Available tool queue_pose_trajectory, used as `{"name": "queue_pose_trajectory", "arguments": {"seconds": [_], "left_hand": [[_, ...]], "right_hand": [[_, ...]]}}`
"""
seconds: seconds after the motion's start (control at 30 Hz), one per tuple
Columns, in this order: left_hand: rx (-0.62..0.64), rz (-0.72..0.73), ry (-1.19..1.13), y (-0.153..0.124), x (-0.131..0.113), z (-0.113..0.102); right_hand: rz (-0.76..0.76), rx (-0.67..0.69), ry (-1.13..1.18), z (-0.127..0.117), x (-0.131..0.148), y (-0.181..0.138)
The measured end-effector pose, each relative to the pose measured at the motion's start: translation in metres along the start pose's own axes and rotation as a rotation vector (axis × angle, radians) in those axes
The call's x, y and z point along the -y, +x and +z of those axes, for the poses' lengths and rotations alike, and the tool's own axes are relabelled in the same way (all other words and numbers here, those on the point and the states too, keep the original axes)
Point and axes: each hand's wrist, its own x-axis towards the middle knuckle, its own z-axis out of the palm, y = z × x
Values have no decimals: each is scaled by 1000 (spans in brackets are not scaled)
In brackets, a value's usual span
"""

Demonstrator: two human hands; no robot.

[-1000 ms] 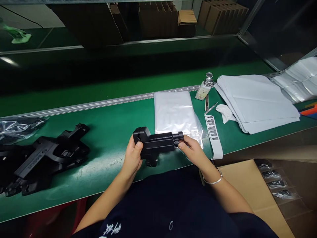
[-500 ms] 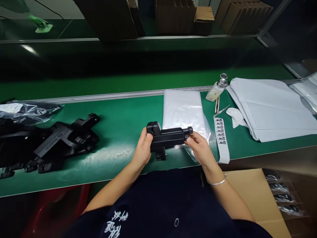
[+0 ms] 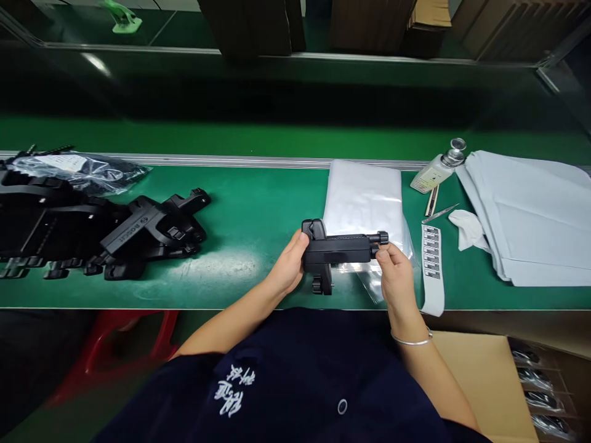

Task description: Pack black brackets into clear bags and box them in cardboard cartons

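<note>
Above the front part of the green bench, a black plastic clamp-like device (image 3: 339, 251) with a knob at its right end is held level between my two hands. My left hand (image 3: 290, 264) grips its left end, thumb on top. At the right end, my right hand (image 3: 396, 271) pinches the device near its lower knob. A stack of clear plastic bags (image 3: 364, 194) lies on the bench just behind the device. Similar black devices (image 3: 143, 231), one marked BOSCH, are heaped to the left.
A pump bottle (image 3: 434, 173), a utility knife (image 3: 431, 201), tweezers (image 3: 439, 213), a label strip (image 3: 433, 264) and a crumpled white cloth (image 3: 467, 229) lie right. Farther right are white sheets (image 3: 535, 221). Below stands a cardboard box (image 3: 480, 369) with bagged parts; a red stool (image 3: 92, 369) is lower left.
The view has turned, so the bench and its contents sit differently in the picture. Both hands still hold the black device, now tilted slightly differently.
</note>
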Motion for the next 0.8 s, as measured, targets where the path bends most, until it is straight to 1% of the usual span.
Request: {"name": "queue_pose_trajectory", "arguments": {"seconds": [0.17, 0.27, 0.43, 0.5, 0.57, 0.8], "left_hand": [[3, 99, 83, 0, 1, -1], [18, 125, 129, 1, 2, -3], [12, 162, 157, 4, 1, -5], [8, 163, 163, 4, 2, -5], [2, 153, 161, 5, 2, -6], [-51, 129, 83, 7, 0, -6]], "right_hand": [[40, 16, -36, 3, 1, 1], [55, 29, -49, 4, 2, 2], [201, 98, 46, 6, 2, 3], [218, 82, 31, 6, 0, 4], [197, 81, 26, 6, -1, 5], [217, 66, 195, 7, -1, 4]]}}
